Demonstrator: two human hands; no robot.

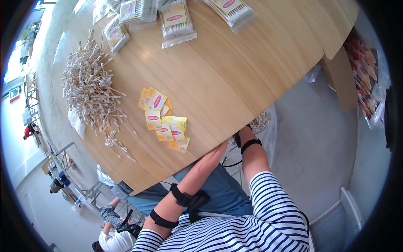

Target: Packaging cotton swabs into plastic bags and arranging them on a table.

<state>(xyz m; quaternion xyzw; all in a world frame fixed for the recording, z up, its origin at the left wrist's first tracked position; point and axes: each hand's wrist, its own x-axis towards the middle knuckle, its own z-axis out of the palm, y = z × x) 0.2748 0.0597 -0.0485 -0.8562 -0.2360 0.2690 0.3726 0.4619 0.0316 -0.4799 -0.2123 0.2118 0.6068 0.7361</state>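
The clear plastic bag (272,140) lay below the counter (222,92), apparently just ahead and rightward of the fingers, nearer the right hand (247,133) than the hidden left hand. Whether the concealed fingers grasped anything, I could not tell. Loose, pale cotton swabs (261,122) filled the bag's visible part; its long axis was unclear.

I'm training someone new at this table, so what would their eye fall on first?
Probably the big loose heap of cotton swabs on the left of the table. Next come the overlapping yellow cards to its right, and the clear packs of swabs toward the top of the picture. Both forearms reach the near edge, where the hands are hidden.
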